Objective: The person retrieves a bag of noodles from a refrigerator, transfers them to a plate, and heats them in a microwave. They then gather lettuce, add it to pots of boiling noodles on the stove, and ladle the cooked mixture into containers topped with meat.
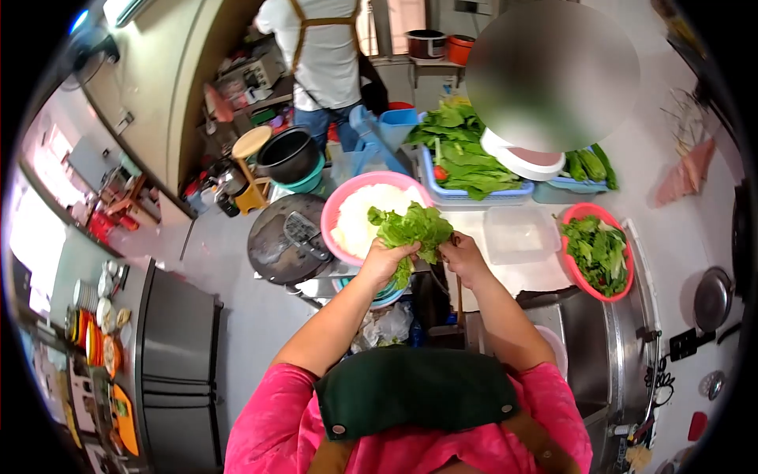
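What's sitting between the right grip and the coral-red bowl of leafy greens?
A translucent plastic tub sits on the white counter between the right grip and the coral-red bowl; the head view shows it.

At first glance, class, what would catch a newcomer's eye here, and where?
Probably the bright green lettuce at the centre, gripped by the left hand, with the right hand at its right edge. Next come the pink basin just beyond it, and the leafy greens heaped in a blue basket farther back, to the right.
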Available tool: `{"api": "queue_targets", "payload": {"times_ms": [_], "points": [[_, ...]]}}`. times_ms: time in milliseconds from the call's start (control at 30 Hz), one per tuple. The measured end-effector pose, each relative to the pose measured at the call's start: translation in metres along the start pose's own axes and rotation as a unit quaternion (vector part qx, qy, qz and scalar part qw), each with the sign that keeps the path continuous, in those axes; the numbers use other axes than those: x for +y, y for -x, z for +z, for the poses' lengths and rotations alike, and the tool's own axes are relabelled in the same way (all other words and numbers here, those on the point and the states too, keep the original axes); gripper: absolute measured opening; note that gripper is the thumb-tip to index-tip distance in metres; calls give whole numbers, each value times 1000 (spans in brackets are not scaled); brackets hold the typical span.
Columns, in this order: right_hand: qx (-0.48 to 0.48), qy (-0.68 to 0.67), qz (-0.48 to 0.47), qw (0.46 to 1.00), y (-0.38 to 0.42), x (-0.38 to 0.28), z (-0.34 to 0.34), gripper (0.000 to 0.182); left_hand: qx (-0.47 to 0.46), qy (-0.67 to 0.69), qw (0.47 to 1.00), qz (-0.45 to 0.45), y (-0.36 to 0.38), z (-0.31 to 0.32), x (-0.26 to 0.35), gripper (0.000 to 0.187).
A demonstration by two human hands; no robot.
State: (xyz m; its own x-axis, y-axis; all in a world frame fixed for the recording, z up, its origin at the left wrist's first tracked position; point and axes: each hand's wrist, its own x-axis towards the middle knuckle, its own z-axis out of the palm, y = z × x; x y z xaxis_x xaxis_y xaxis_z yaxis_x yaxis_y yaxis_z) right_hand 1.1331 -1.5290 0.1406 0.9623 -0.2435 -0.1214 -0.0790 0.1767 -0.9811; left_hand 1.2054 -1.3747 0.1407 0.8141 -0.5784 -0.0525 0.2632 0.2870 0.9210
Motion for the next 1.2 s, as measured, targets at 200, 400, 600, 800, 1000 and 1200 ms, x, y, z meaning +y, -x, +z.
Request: {"api": "queue_targets", "payload": {"times_ms": [200, 400, 600, 800, 1000, 1200], "points": [[-204, 16, -116, 972, -13, -16, 56, 35, -17, -198, 980, 16, 36, -79, 28, 18], [-191, 114, -42, 974, -38, -6, 111, 20, -2, -264, 964, 21, 65, -121, 43, 18], [68, 51, -180, 980, -32, -9, 151, 12, 83, -188, 978, -32, 88, -160, 35, 17], [-76, 246, -123, 958, -17, 20, 151, 15, 219, -110, 969, -44, 114, -185, 41, 22], [-271, 539, -35, 797, -23, 114, 156, 44, 218, -125, 967, -46, 122, -201, 20, 24], [-254, 361, -23, 897, -8, 87, 160, 46, 214, -68, 973, -47, 114, -179, -6, 25]]}}
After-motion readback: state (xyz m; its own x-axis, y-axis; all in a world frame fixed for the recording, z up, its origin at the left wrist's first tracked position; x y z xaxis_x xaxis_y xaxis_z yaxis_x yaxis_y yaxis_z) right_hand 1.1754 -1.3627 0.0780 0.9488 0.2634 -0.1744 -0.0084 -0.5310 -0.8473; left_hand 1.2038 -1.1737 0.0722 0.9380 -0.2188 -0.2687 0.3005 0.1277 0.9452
